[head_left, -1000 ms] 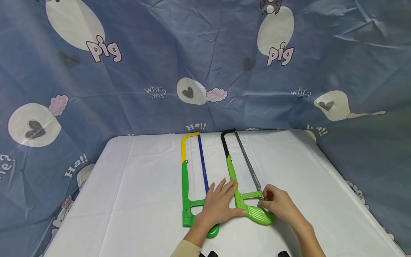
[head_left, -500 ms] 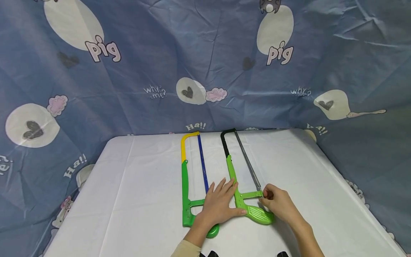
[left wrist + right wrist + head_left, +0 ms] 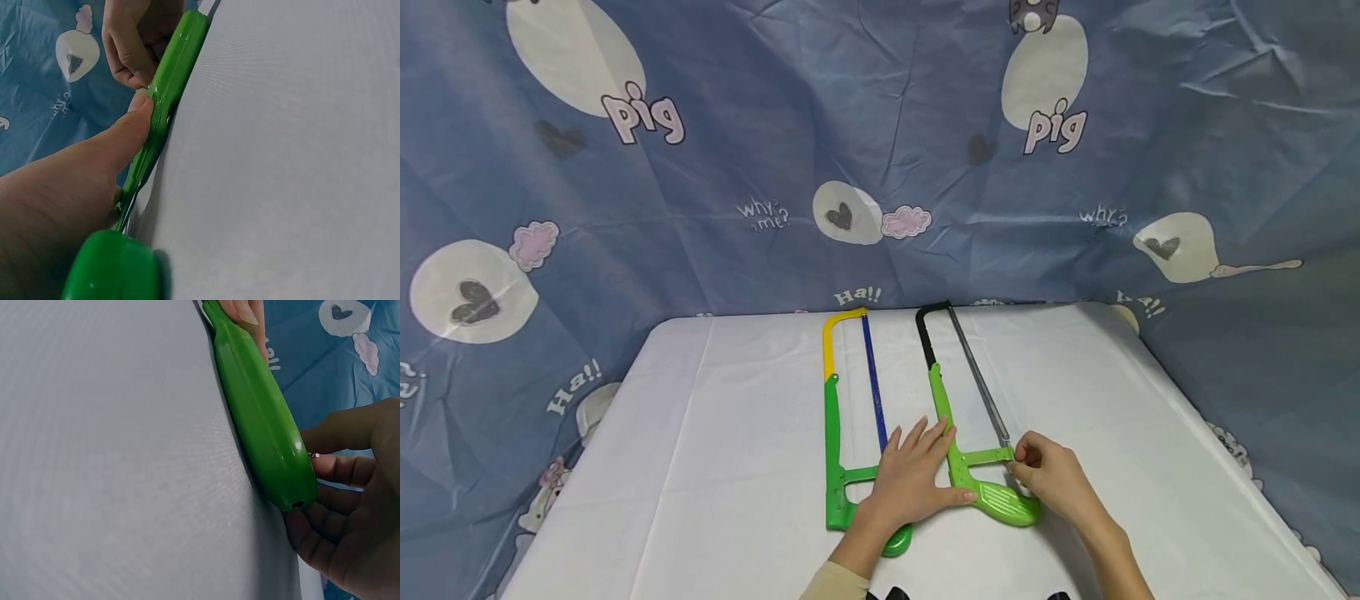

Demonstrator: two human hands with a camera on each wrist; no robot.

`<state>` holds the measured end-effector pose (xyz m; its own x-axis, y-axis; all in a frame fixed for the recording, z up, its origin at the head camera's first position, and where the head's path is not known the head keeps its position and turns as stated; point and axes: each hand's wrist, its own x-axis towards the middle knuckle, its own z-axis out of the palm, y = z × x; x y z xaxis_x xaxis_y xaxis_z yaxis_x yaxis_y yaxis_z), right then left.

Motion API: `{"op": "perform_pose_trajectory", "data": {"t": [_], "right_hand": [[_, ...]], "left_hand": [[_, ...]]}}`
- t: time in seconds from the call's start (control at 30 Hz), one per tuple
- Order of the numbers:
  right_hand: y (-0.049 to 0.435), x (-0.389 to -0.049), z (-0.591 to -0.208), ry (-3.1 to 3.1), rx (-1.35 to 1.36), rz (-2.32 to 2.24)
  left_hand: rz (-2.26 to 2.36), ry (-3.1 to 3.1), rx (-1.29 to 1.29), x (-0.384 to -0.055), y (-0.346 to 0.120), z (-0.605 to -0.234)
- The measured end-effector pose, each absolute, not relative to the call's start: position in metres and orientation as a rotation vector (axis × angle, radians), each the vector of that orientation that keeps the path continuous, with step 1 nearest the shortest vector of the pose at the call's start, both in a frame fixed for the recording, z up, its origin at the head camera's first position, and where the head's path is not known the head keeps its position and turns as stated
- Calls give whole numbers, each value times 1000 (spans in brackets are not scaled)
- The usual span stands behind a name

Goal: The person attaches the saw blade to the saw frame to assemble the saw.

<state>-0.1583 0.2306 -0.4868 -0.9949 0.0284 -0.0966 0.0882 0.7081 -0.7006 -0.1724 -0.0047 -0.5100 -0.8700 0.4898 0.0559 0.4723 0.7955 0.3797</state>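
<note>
In the head view a light-green hacksaw (image 3: 1004,503) with a black front bow and a grey blade (image 3: 981,375) lies on the table. My left hand (image 3: 908,483) presses on its frame, fingers spread straight and thumb against the handle. Beside the crossbar's outer end, my right hand (image 3: 1056,477) pinches a small metal nut (image 3: 314,455) between thumb and forefinger; the fingers hide most of it. The left wrist view shows the left thumb (image 3: 134,128) along the handle's neck. Partly under my left hand lies a darker green hacksaw (image 3: 833,442) with a yellow bow and blue blade.
A white cloth covers the table (image 3: 737,417). Behind it and along both sides hangs a blue printed curtain (image 3: 715,167). The darker saw's rounded handle end (image 3: 112,269) sits close by my left wrist.
My right thumb and fingertips have shifted slightly at the crossbar end, and the metal bit that showed there in the head view is now covered. The left hand and both saws hold still.
</note>
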Motion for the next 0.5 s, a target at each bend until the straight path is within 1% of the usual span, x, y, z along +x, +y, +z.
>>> {"op": "perform_pose_trajectory", "data": {"t": [0.5], "right_hand": [[235, -159, -489, 2803, 85, -1222]], "left_hand": [[611, 2931, 789, -172, -6, -510]]}}
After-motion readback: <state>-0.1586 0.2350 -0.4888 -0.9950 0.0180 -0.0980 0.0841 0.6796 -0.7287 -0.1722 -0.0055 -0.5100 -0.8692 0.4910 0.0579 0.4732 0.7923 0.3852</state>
